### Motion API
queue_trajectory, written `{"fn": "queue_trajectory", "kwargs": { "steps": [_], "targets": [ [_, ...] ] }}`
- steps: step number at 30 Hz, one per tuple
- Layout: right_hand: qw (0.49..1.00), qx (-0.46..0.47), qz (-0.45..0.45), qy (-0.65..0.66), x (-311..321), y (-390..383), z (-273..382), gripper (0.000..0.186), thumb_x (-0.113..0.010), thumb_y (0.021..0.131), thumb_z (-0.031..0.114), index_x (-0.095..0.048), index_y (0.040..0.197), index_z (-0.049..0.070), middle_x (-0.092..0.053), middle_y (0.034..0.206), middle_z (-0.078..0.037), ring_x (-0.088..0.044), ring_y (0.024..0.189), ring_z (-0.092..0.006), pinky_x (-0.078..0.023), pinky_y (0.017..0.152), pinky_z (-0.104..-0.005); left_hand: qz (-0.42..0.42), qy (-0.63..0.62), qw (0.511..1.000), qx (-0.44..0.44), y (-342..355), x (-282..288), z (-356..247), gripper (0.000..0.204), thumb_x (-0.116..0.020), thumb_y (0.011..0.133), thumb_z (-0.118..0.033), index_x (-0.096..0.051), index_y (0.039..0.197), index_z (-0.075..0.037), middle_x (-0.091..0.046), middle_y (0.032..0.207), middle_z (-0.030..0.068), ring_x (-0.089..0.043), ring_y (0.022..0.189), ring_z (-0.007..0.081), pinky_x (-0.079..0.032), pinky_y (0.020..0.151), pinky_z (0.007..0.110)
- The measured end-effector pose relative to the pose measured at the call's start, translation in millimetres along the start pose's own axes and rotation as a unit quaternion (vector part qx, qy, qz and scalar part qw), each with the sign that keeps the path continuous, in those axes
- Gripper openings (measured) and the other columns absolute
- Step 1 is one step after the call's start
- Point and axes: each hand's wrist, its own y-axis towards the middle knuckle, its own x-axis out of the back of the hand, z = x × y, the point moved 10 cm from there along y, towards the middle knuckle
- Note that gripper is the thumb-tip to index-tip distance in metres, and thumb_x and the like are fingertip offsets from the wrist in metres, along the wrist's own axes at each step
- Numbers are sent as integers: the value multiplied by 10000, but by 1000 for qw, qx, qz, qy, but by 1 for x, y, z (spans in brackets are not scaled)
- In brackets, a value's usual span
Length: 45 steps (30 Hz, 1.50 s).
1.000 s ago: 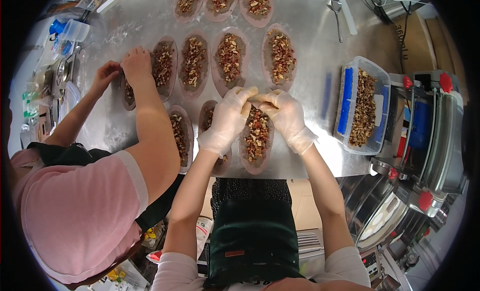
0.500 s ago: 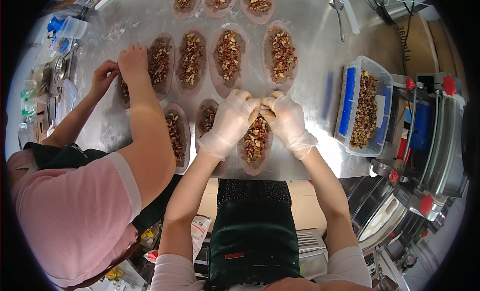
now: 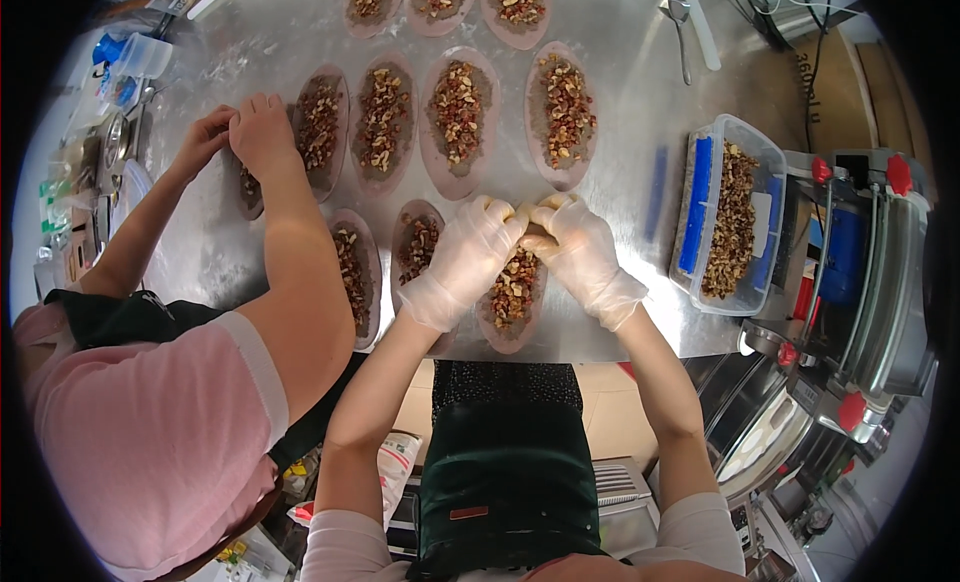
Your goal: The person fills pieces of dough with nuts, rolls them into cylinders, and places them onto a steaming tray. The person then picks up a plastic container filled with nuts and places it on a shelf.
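Observation:
My left hand (image 3: 465, 257), in a translucent glove, pinches the far end of an oval pink dough sheet (image 3: 505, 330) with a brown layer and chopped nuts and red bits on top (image 3: 515, 282). My right hand (image 3: 580, 257), gloved too, has its fingers closed on the same end, almost touching my left hand. Another topped dough oval (image 3: 415, 232) lies just left of my left hand, partly hidden by it. Beyond my hands lie more such ovals (image 3: 458, 117) on a metal table (image 3: 635, 92).
A co-worker's bare hands (image 3: 262, 132) work at an oval at left. A plastic box of nuts (image 3: 730, 212) stands at right beside a machine with red knobs (image 3: 852, 410). A spoon (image 3: 680, 37) and white bar (image 3: 700, 27) lie behind; clutter (image 3: 130, 72) lines the left.
My hands have moved slightly toward me, still pinching the dough's far end, which has drawn down a little. The co-worker's hands have shifted slightly leftward.

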Motion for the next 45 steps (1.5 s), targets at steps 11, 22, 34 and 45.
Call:
{"fn": "queue_trajectory", "kwargs": {
  "steps": [11, 22, 34, 45],
  "targets": [
    [997, 35, -45, 45, 3, -18, 5, 339, -768, 710, 157, -674, 1035, 125, -624, 993, -42, -595, 926, -272, -524, 760, -383, 76, -20, 996, 33, -2, -8, 10, 387, -720, 756, -161, -637, 1125, -78, -604, 994, 90, -560, 948, 306, -494, 827, 403],
    [990, 5, -73, 124, -3, -32, -6, 341, -792, 659, 97, -657, 971, 123, -643, 1035, -43, -602, 945, -274, -520, 794, -380, 16, -47, 999, -15, -11, 1, -7, 447, -752, 727, -143, -639, 1159, -111, -601, 958, 71, -583, 896, 288, -525, 749, 393],
    [1000, -10, 11, 27, -3, -26, 3, 463, -760, 705, 130, -641, 1150, 84, -619, 1016, -81, -608, 916, -282, -527, 781, -363, 48, -52, 997, 27, -17, -2, -8, 485, -750, 734, -196, -626, 1196, -115, -598, 999, 63, -570, 960, 283, -507, 831, 404],
    [998, -1, -53, 43, 6, -41, 6, 449, -775, 684, 152, -630, 1105, 92, -607, 1095, -77, -592, 960, -301, -526, 788, -387, 54, -50, 997, 13, -31, -6, -11, 514, -758, 709, -224, -635, 1193, -98, -600, 995, 48, -565, 895, 268, -511, 777, 372]
  ]
}}
